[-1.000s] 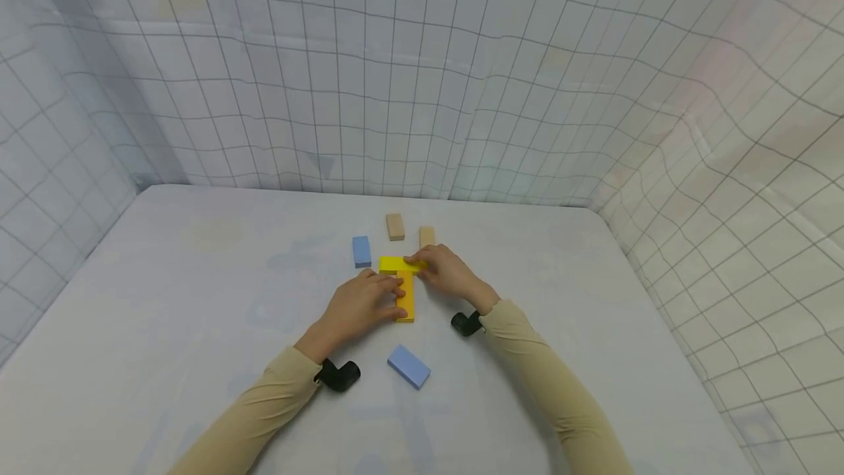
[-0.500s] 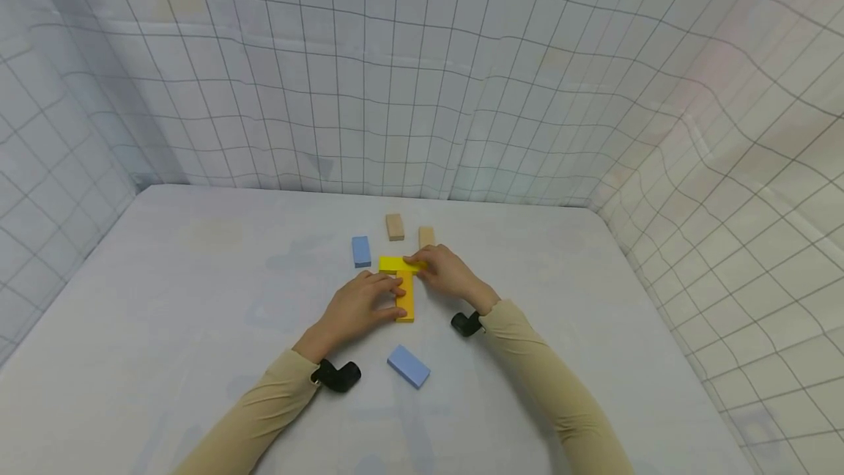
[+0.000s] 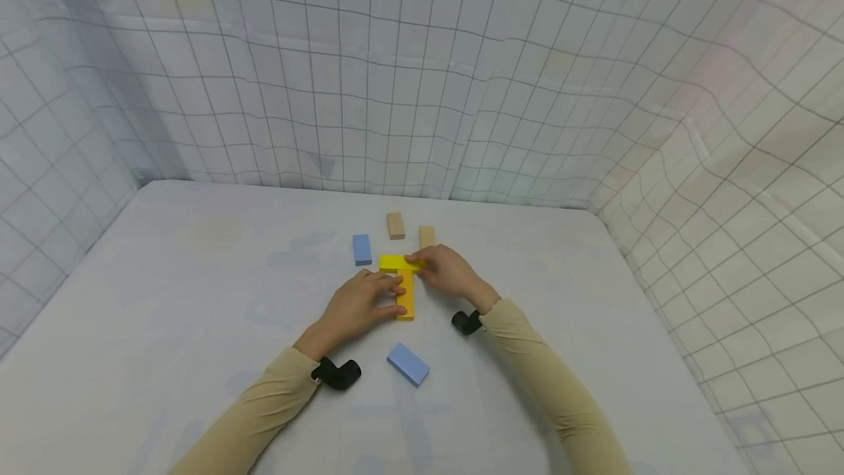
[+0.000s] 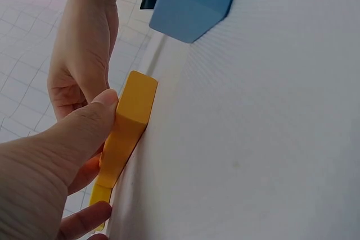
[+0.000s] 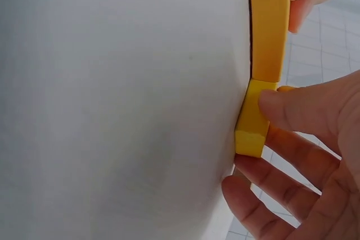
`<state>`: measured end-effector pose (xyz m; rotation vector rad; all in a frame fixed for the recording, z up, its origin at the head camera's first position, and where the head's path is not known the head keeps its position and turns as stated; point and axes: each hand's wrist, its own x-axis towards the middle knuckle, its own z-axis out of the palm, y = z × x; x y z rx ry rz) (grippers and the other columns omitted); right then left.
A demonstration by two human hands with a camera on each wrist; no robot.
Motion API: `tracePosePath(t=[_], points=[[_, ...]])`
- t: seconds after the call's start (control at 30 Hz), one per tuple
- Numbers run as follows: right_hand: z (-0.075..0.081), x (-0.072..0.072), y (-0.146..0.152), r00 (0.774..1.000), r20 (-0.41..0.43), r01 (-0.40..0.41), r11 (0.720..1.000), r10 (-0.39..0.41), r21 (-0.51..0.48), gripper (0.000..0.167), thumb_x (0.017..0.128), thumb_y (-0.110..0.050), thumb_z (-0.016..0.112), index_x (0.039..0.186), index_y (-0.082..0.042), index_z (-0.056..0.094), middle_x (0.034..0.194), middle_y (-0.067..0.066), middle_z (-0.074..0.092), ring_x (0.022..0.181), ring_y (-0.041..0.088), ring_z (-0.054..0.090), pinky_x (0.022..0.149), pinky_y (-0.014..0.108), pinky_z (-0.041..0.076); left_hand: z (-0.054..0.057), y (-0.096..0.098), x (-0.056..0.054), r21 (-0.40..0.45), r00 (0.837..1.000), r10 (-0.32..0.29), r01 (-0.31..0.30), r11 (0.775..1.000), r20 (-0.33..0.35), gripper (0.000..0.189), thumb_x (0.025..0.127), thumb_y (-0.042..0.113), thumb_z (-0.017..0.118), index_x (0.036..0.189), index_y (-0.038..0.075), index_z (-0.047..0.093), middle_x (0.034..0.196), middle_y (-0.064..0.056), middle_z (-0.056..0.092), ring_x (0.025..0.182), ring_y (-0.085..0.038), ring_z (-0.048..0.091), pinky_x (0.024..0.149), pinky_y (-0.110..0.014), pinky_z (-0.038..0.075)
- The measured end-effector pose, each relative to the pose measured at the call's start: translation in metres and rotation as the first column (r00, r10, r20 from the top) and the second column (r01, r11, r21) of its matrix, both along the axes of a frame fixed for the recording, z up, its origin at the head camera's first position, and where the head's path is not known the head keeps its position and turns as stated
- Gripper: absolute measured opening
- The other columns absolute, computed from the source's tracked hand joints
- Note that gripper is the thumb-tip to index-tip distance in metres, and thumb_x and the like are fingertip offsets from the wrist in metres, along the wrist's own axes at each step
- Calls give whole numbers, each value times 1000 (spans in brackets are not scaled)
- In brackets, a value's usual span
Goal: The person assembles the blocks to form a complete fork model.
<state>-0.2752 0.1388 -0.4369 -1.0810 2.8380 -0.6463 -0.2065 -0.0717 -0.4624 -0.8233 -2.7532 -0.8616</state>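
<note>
An orange block [image 3: 405,297] lies lengthwise on the white table, and a yellow block [image 3: 392,263] lies crosswise against its far end, so the two form a T. From the left side my left hand [image 3: 352,308] holds the orange block. In the left wrist view its thumb presses near one end of the block [image 4: 132,111], with fingers farther along. My right hand [image 3: 448,272] pinches the right end of the yellow block, covering that end in the head view. The right wrist view shows the thumb on the yellow block [image 5: 254,117] and fingers behind it.
Beyond the T lie a blue block [image 3: 362,249], a wooden block [image 3: 395,226] and a second wooden block [image 3: 427,236], partly behind my right hand. Closer to me another blue block [image 3: 408,363] lies aslant between the forearms. Grid-patterned curtains [image 3: 409,94] surround the table [image 3: 231,270].
</note>
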Motion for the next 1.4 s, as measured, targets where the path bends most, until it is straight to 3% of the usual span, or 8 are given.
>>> tracePosePath(t=[0.3,0.47,0.67,0.8,0.97,1.13,1.4], points=[[2,2,2,998,50,-48,997,45,64,36,93,-11,61,128,-5,59,127,12,57,117,27,51,100,40,37,-3,1,0,6,1000,-9,9,1000,7,40,81,43,72,109,16,72,121,1,63,99,-19,53,81,-36,45],[1,8,3,999,40,-25,993,21,113,36,94,-15,61,129,-7,58,130,13,54,120,29,48,101,41,37,-7,2,0,-7,1000,-13,13,1000,15,43,81,45,72,112,15,71,117,2,65,100,-19,53,83,-37,44],[3,19,4,999,-33,42,982,-37,184,38,95,-22,60,131,-13,58,136,11,49,124,29,46,100,43,38,-6,4,0,-8,999,-14,14,1000,29,43,81,44,72,113,15,71,118,1,64,102,-21,53,85,-38,44],[10,29,7,993,-110,59,985,-42,161,36,95,-24,60,129,-14,59,136,10,50,122,28,47,98,44,39,-5,4,1,-5,1000,-10,10,1000,24,41,81,43,73,111,15,71,119,1,63,100,-20,53,83,-37,45],[16,43,13,984,-178,8,997,7,83,28,95,-24,59,120,-12,65,129,6,56,117,22,52,96,39,42,-6,3,0,-2,1000,0,0,1000,7,41,81,44,73,111,16,72,118,2,64,98,-19,53,80,-36,45],[19,61,18,973,-205,-89,993,103,76,24,95,-25,59,113,-12,69,120,1,62,111,18,56,93,36,43,-7,2,0,7,1000,2,-2,1000,-11,40,80,43,74,109,15,72,120,0,63,98,-20,53,80,-37,45],[21,85,23,957,-169,-219,970,234,102,21,94,-25,61,110,-14,71,114,-2,65,106,15,57,90,35,44,-6,1,0,23,1000,10,-10,1000,-8,39,79,42,75,109,16,72,122,0,62,101,-20,53,82,-39,45]])
